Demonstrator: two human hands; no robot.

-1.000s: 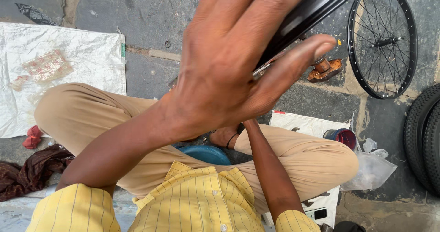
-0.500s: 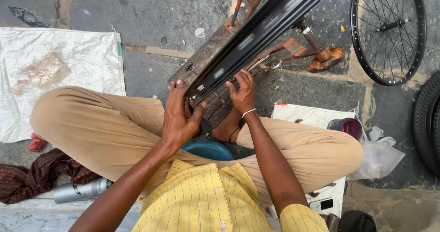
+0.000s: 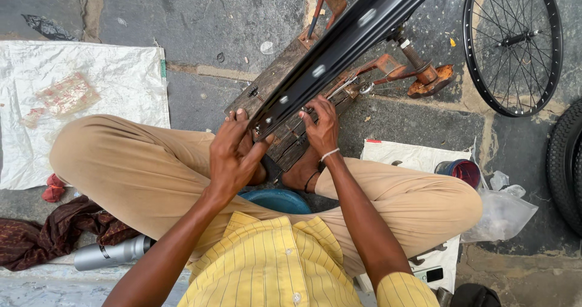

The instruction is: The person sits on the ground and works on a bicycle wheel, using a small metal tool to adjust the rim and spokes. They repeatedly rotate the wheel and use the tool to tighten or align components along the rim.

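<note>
**Bare black rim held at its lower end over a wooden block**

Because it is a bare metal hoop with no spokes in it, the black rim [image 3: 345, 46] should be light and stiff, though smooth enough to slide in a loose grip; the safest hold looks like the two edges of its channel, near where it rests. It runs as a glossy dark band from the centre of the frame to the top right, with a row of pale spoke holes along its inner face. Its lower end sits on a worn wooden block [image 3: 273, 82] in the middle of the frame.

The left hand [image 3: 233, 158] has its fingers curled and closed on the rim's lower end. The right hand [image 3: 321, 125] has its fingertips pinched together at the rim's edge; what they pinch is too small to tell.

A rusty metal stand [image 3: 403, 70] lies just right of the block. A spoked wheel [image 3: 512, 43] lies at upper right, a white sack [image 3: 85, 94] at left, a blue bowl [image 3: 279, 201] between the knees.
</note>
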